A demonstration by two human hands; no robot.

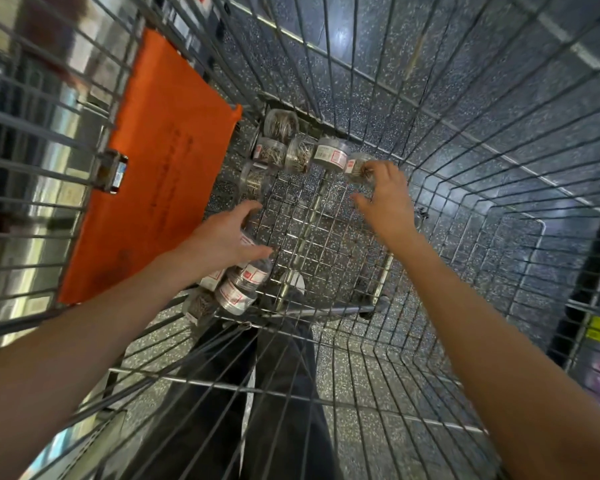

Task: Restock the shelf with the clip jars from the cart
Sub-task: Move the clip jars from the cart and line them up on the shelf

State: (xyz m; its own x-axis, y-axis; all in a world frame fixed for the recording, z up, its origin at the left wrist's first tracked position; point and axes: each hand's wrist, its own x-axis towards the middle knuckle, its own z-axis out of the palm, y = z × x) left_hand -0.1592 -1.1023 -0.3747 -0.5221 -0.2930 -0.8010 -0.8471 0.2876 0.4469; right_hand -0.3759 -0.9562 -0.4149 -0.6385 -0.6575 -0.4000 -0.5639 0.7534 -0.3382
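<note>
I look straight down into a wire shopping cart point(326, 216). Several clear clip jars with white and red labels lie on its mesh floor: a far row point(328, 155) and a near cluster point(243, 282). My left hand point(227, 237) reaches into the near cluster, fingers spread over a jar that it mostly hides; a grip is not plain. My right hand point(386, 199) hangs over the far row's right end, fingertips at the rightmost jar point(359, 168), with fingers loosely spread.
An orange flap point(160, 174) covers the cart's left wall. Wire walls point(482, 140) rise on all sides around my arms. Speckled floor shows through the mesh, my dark trousers point(257, 393) below. Blurred shelving point(42, 98) stands to the left.
</note>
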